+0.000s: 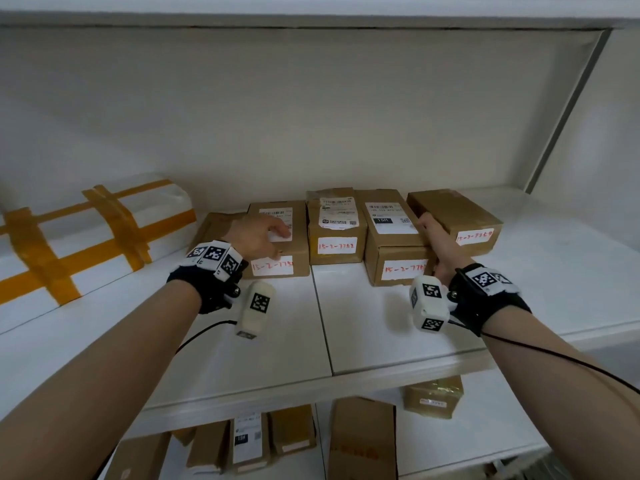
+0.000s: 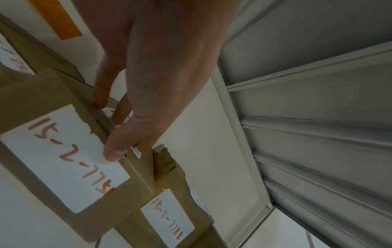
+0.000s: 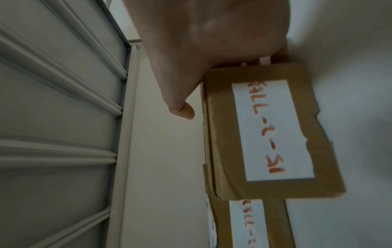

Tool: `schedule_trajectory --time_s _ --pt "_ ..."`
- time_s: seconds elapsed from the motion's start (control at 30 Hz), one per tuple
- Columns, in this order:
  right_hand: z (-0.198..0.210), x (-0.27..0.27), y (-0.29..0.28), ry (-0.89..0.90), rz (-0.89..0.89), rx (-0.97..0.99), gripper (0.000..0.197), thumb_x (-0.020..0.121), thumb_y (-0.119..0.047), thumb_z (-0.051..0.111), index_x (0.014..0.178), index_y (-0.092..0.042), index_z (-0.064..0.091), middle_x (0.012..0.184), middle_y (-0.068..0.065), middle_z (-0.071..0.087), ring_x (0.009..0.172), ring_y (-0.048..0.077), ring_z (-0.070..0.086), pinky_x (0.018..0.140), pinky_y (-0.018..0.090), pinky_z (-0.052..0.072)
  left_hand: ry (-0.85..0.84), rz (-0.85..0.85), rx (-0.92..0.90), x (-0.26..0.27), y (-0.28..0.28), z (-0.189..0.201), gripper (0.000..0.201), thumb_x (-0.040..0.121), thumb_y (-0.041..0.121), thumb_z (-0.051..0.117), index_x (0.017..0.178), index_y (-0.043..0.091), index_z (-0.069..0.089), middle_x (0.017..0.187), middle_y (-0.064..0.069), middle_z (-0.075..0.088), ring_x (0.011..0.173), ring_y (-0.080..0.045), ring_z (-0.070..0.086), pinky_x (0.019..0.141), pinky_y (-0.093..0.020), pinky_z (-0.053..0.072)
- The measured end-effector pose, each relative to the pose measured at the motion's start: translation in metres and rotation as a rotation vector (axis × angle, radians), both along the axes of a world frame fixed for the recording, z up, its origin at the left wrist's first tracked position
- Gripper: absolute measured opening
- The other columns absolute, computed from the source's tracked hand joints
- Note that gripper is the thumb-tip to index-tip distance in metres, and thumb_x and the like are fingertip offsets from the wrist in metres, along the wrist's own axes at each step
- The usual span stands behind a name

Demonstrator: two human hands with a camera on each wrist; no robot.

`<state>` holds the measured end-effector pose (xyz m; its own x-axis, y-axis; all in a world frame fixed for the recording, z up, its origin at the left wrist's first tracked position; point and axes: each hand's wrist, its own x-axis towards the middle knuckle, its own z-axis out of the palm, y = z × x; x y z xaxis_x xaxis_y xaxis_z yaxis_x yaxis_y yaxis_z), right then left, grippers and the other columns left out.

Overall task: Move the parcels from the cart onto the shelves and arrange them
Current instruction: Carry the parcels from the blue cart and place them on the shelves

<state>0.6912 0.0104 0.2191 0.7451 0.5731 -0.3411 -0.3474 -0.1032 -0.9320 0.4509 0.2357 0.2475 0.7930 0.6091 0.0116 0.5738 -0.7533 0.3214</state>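
Five parcels: brown cardboard boxes in a row at the middle of the head view, on the white shelf (image 1: 381, 323), most with white labels hand-numbered in red.
Wrapped parcel (image 1: 93, 233): far left of the frame, white with orange tape bands, lying on the same shelf, apart from the boxes.
First box (image 1: 211, 226): leftmost of the row, mostly hidden behind the left wrist.
Second box (image 1: 294, 254): just right of the first, touching the third box.
Left hand (image 1: 256, 233): on top of the second box; its grip is loose, fingers nearly straight, tips pressed on the box's upper front edge in the left wrist view, curled round nothing.
Third box (image 1: 336, 233): centre of the row, printed shipping label on top.
Fourth box (image 1: 391, 244): right of centre, standing further forward than its neighbours.
Right hand (image 1: 438, 244): between the fourth and fifth boxes; the thumb sticks out free, and I cannot tell how the grip stands, the other fingers being hidden behind the hand.
Fifth box (image 1: 460, 216): right end of the row, turned at an angle.
Lower shelf (image 1: 485, 438): bottom of the frame, carrying more brown boxes (image 1: 360, 441).
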Motion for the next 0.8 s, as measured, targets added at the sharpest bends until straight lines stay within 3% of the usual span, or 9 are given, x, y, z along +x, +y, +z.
schedule_trajectory --time_s 0.07,0.2,0.33,0.5,0.6,0.7,0.8 --pt "0.002 0.0 0.005 -0.004 -0.031 -0.042 0.047 0.081 -0.036 0.066 0.123 -0.014 0.061 0.104 0.01 0.074 0.092 0.03 0.07 0.09 0.045 0.057 0.007 0.007 0.02 0.001 0.002 -0.001 0.047 0.077 0.016 0.079 0.12 0.025 0.064 0.143 0.0 0.049 0.119 -0.022 0.054 0.098 -0.03 0.045" --pt "0.01 0.001 0.015 -0.005 -0.122 -0.082 0.044 0.077 -0.016 0.063 0.12 -0.012 0.057 0.111 0.015 0.07 0.098 0.036 0.069 0.081 0.049 0.059 0.031 0.002 0.072 0.001 0.007 0.001 0.043 0.076 0.025 0.081 0.117 0.028 0.067 0.141 0.0 0.05 0.117 -0.021 0.056 0.095 -0.029 0.043" --pt "0.016 0.01 0.025 -0.102 -0.168 -0.112 0.026 0.077 -0.013 0.061 0.102 -0.009 0.061 0.109 0.016 0.07 0.099 0.036 0.069 0.092 0.052 0.057 0.033 0.001 0.087 0.003 0.01 0.001 0.041 0.075 0.029 0.081 0.115 0.028 0.069 0.137 0.001 0.055 0.104 -0.016 0.059 0.087 -0.024 0.042" --pt "0.019 0.009 0.023 -0.249 -0.204 0.033 0.033 0.091 -0.002 0.051 0.116 -0.015 0.069 0.108 0.012 0.071 0.097 0.031 0.069 0.086 0.042 0.06 0.056 -0.016 0.149 0.011 0.01 0.001 0.04 0.077 0.031 0.079 0.115 0.027 0.069 0.133 0.002 0.059 0.108 -0.018 0.06 0.083 -0.023 0.041" --pt "0.019 0.015 0.023 -0.32 -0.229 0.037 0.035 0.088 -0.003 0.049 0.112 -0.015 0.071 0.109 0.01 0.073 0.1 0.029 0.069 0.087 0.044 0.06 0.069 -0.025 0.154 0.013 0.009 0.002 0.04 0.079 0.03 0.078 0.117 0.024 0.068 0.131 0.001 0.06 0.107 -0.018 0.06 0.085 -0.025 0.044" --pt "0.008 0.037 0.034 -0.394 -0.262 0.048 0.027 0.082 -0.014 0.056 0.096 -0.026 0.076 0.099 -0.001 0.078 0.098 0.024 0.072 0.092 0.045 0.059 0.067 -0.021 0.163 0.014 0.009 0.0 0.038 0.08 0.03 0.076 0.116 0.024 0.068 0.131 0.0 0.06 0.109 -0.018 0.059 0.083 -0.023 0.042" --pt "0.025 0.012 0.032 -0.455 -0.358 -0.038 0.032 0.084 -0.009 0.048 0.099 -0.018 0.074 0.104 0.002 0.075 0.098 0.024 0.069 0.092 0.04 0.057 0.086 -0.024 0.171 0.015 0.008 -0.001 0.037 0.082 0.029 0.075 0.117 0.023 0.066 0.132 0.0 0.059 0.112 -0.019 0.057 0.086 -0.025 0.041"
